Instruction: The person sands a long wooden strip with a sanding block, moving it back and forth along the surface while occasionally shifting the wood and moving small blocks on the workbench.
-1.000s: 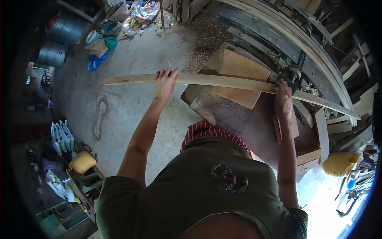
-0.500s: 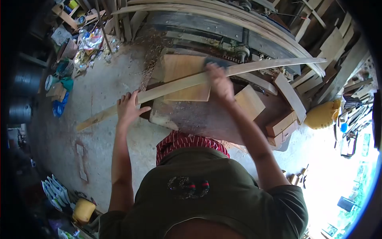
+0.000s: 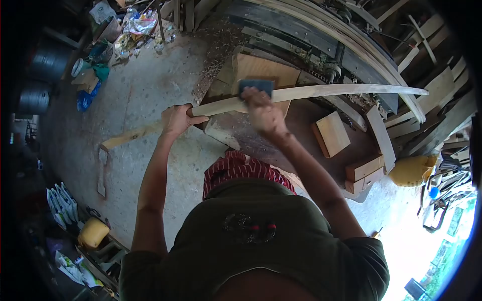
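A long, thin wooden strip (image 3: pixel 321 91) runs from the floor side at left across the workbench to the right. My left hand (image 3: pixel 176 119) is wrapped round the strip left of the bench, thumb pointing right. Pressed on the strip's upper face is a dark flat block (image 3: pixel 257 89), its underside hidden. My right hand (image 3: pixel 263 113), slightly blurred, has its fingers closed on the near edge of that block. Beneath the strip, a square wooden board (image 3: pixel 271 70) lies on the bench (image 3: pixel 296 125).
Wooden blocks (image 3: pixel 332 134) lie on the bench's right part. Behind it stands a machine (image 3: pixel 301 42) with long strips on top. A yellow container (image 3: pixel 412 171) is at right, another (image 3: pixel 94 233) at lower left. Rubbish (image 3: pixel 138 30) lies at upper left.
The view has shifted, so the bench appears farther right. My right hand and the dark block have moved left along the strip. My left hand's fingers have closed round the strip.
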Motion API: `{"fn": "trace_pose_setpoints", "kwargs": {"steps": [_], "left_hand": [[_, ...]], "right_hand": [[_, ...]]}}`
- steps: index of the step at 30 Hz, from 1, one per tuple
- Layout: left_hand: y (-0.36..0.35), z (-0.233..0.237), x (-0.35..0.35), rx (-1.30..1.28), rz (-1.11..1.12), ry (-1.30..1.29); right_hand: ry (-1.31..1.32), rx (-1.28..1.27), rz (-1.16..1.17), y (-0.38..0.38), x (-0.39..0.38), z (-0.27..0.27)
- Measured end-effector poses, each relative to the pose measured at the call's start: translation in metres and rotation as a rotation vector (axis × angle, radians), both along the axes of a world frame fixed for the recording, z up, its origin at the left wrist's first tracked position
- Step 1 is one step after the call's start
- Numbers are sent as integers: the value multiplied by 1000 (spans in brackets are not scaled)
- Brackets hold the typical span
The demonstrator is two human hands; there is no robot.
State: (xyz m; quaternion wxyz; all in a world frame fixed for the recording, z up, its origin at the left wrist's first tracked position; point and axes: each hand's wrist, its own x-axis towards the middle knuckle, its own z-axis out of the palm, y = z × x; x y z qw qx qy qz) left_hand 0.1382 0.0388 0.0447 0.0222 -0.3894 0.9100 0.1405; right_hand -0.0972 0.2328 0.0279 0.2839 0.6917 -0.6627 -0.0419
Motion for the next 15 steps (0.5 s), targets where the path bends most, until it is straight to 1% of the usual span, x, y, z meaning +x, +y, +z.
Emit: {"fn": "trace_pose_setpoints", "kwargs": {"steps": [1,2,3,4,5,6,7,8,9,11,12,13,14,15], "left_hand": [[5,-4,3,-40,9,65],[10,-7,4,-40,26,64],[15,-9,5,-105,40,82],[18,-9,7,-174,56,96],[19,-9,9,-183,83,91],[20,-8,9,-194,72,92],[21,-8,7,-204,55,96],[21,-7,8,-278,5,201],[21,-6,6,-290,23,197],[23,-4,7,-255,42,111],[22,-7,9,-296,17,191],[22,-12,12,-305,43,174],[21,-18,13,-319,42,171],[21,-17,11,-331,28,177]], "right_hand": [[274,-304,-279,3,-14,-30],[94,-9,-185,9,-54,-31],[-664,76,-323,16,-71,14],[-576,175,-465,23,-99,8],[-671,13,-428,33,-114,17],[-717,-137,-450,32,-129,-4],[-719,-135,-430,27,-121,-26],[-421,-154,-333,25,-109,-47],[-128,-179,-234,20,-93,-57],[-250,-5,-168,-11,-5,-7],[-434,35,-101,-30,29,-2],[-613,82,-32,-42,52,1],[-620,84,-13,-47,64,4],[-711,123,65,-48,70,7]]}}
